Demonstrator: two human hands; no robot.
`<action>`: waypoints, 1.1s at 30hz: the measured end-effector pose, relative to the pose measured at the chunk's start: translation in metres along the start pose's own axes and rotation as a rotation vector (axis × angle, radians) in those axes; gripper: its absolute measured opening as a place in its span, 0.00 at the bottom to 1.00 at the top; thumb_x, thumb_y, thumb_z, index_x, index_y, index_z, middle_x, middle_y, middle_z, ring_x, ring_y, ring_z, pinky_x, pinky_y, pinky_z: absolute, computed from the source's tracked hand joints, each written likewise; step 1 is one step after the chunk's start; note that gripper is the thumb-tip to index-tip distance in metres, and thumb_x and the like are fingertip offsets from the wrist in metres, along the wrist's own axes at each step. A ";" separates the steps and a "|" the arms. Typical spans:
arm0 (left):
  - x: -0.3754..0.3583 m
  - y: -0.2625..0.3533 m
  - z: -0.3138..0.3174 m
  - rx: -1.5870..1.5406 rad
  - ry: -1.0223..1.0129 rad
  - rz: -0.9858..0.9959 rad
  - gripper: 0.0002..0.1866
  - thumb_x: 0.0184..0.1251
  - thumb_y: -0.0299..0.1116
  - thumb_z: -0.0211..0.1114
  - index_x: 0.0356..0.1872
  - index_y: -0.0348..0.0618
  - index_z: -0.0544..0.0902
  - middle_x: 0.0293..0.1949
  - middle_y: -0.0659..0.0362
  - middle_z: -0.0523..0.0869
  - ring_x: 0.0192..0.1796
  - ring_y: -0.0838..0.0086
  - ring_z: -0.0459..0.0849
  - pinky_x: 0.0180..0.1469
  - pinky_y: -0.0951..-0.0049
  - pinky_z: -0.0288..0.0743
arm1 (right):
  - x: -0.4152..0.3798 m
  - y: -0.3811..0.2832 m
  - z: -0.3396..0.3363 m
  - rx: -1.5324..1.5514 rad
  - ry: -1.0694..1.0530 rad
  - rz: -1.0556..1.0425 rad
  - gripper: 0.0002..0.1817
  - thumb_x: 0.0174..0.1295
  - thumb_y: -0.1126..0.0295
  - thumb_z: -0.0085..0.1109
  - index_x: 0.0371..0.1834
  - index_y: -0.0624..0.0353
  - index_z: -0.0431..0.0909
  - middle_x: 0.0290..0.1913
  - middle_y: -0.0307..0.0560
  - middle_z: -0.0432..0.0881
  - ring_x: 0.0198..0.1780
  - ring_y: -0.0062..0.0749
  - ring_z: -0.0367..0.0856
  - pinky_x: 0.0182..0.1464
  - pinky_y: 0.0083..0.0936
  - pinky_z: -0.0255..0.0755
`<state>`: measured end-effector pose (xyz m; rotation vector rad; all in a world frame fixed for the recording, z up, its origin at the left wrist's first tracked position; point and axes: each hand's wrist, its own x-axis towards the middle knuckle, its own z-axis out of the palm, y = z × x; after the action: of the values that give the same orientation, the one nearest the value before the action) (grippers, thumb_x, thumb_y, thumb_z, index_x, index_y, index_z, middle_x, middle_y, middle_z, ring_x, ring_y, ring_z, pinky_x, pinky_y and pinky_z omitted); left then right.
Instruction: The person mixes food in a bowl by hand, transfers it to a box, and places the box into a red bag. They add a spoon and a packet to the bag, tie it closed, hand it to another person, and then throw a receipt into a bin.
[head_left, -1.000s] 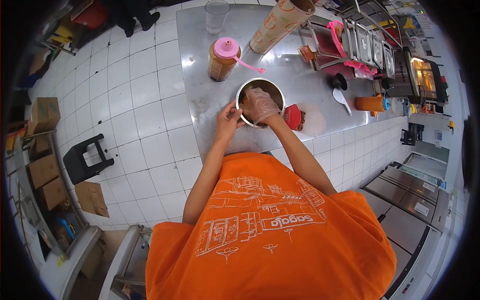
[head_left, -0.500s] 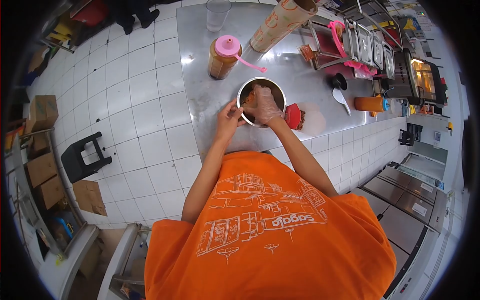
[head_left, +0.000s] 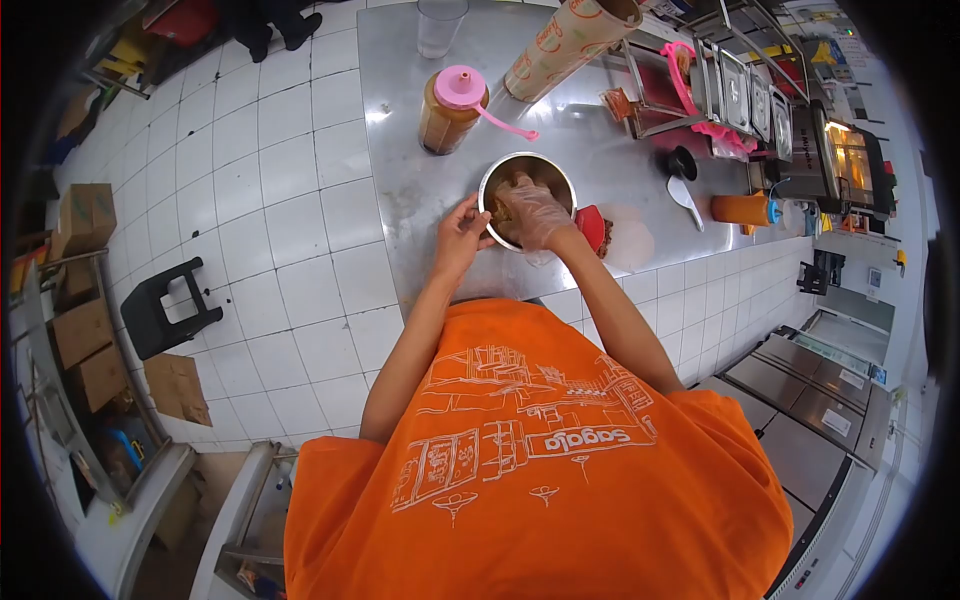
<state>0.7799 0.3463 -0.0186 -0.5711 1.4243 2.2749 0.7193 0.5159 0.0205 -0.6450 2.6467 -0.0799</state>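
Observation:
A round metal bowl (head_left: 572,188) stands on the steel table near its front edge. My left hand (head_left: 464,236) grips the bowl's near left rim, thumb against the wall. In a clear plastic glove, my right hand (head_left: 537,212) reaches down inside the bowl. Its fingers are curled among brownish food (head_left: 503,213); what they hold is too small to make out. Touching the bowl's right side, or close beside it, is a red cup-like container (head_left: 592,228) with brown bits by its mouth. A squeeze bottle (head_left: 447,122) with a pink lid and brown contents stands just beyond the bowl.
At the back are a clear cup (head_left: 440,30) and a tall patterned paper roll (head_left: 560,50). To the right lie a white spoon (head_left: 685,203), a small black bowl (head_left: 680,162) and an orange bottle (head_left: 742,209). A metal rack (head_left: 650,95) holds steel pans. Another person's shoes (head_left: 300,32) show at top left.
My gloved right hand has shifted slightly right and deeper into the bowl, and the orange food seen at its fingers is now out of sight. My left hand stays on the rim.

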 end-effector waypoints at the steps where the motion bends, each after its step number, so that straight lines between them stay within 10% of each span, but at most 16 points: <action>1: -0.001 -0.001 0.000 0.005 0.001 -0.005 0.28 0.74 0.31 0.66 0.73 0.39 0.71 0.50 0.60 0.78 0.55 0.72 0.83 0.53 0.67 0.89 | 0.001 -0.003 -0.004 0.058 -0.034 0.047 0.28 0.64 0.51 0.59 0.61 0.57 0.76 0.57 0.66 0.81 0.62 0.60 0.79 0.64 0.49 0.73; 6: 0.000 0.004 0.004 0.003 0.005 -0.004 0.29 0.73 0.31 0.66 0.73 0.38 0.71 0.51 0.60 0.77 0.54 0.73 0.82 0.52 0.67 0.89 | 0.010 -0.011 -0.024 -0.021 -0.212 0.184 0.22 0.62 0.53 0.60 0.49 0.59 0.84 0.52 0.67 0.84 0.58 0.60 0.82 0.63 0.48 0.74; 11: 0.001 -0.003 0.001 -0.019 0.005 -0.014 0.28 0.74 0.31 0.65 0.73 0.40 0.71 0.51 0.60 0.77 0.54 0.73 0.82 0.53 0.67 0.89 | 0.005 -0.012 -0.049 0.110 -0.284 0.232 0.26 0.65 0.56 0.57 0.61 0.61 0.76 0.51 0.66 0.84 0.58 0.59 0.82 0.63 0.45 0.73; 16: 0.001 -0.003 0.002 -0.018 -0.002 -0.007 0.29 0.73 0.32 0.66 0.73 0.41 0.71 0.52 0.60 0.77 0.54 0.73 0.82 0.53 0.68 0.89 | -0.005 -0.021 -0.016 0.353 0.184 0.034 0.26 0.66 0.58 0.56 0.63 0.61 0.75 0.56 0.62 0.83 0.63 0.57 0.78 0.66 0.44 0.71; 19: 0.003 -0.005 0.001 -0.026 -0.005 -0.001 0.29 0.73 0.33 0.66 0.73 0.42 0.71 0.53 0.60 0.77 0.54 0.73 0.82 0.52 0.68 0.89 | 0.000 -0.034 -0.036 0.358 -0.023 0.258 0.23 0.66 0.59 0.59 0.59 0.62 0.78 0.54 0.60 0.84 0.62 0.56 0.78 0.66 0.42 0.71; 22: 0.001 -0.006 0.000 -0.012 0.013 -0.010 0.28 0.73 0.33 0.66 0.73 0.42 0.72 0.53 0.59 0.78 0.54 0.73 0.82 0.52 0.68 0.89 | 0.018 0.027 0.009 0.071 0.066 -0.487 0.21 0.64 0.61 0.62 0.56 0.63 0.80 0.52 0.56 0.85 0.58 0.52 0.80 0.64 0.40 0.73; 25: 0.001 -0.002 0.002 -0.014 0.013 -0.002 0.29 0.73 0.33 0.66 0.73 0.42 0.71 0.53 0.58 0.78 0.54 0.72 0.83 0.52 0.68 0.89 | 0.018 0.040 -0.004 1.531 -0.427 0.224 0.22 0.63 0.69 0.64 0.61 0.61 0.79 0.56 0.55 0.84 0.56 0.45 0.82 0.62 0.32 0.75; 30: -0.001 0.002 0.006 -0.040 0.041 0.002 0.27 0.74 0.28 0.65 0.72 0.40 0.73 0.44 0.64 0.79 0.48 0.78 0.83 0.47 0.72 0.90 | 0.028 0.049 0.019 0.392 -0.026 -0.058 0.20 0.64 0.65 0.67 0.56 0.63 0.80 0.54 0.48 0.85 0.54 0.31 0.83 0.58 0.26 0.76; 33: -0.001 0.002 0.005 -0.032 0.038 0.010 0.27 0.74 0.29 0.65 0.72 0.40 0.72 0.46 0.62 0.78 0.49 0.76 0.83 0.49 0.70 0.90 | 0.034 0.041 0.035 0.725 0.237 0.244 0.14 0.67 0.66 0.65 0.49 0.65 0.82 0.50 0.47 0.87 0.49 0.30 0.84 0.54 0.27 0.77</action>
<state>0.7790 0.3495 -0.0147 -0.6212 1.4135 2.3105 0.6888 0.5391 -0.0306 -0.0690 2.6096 -1.0357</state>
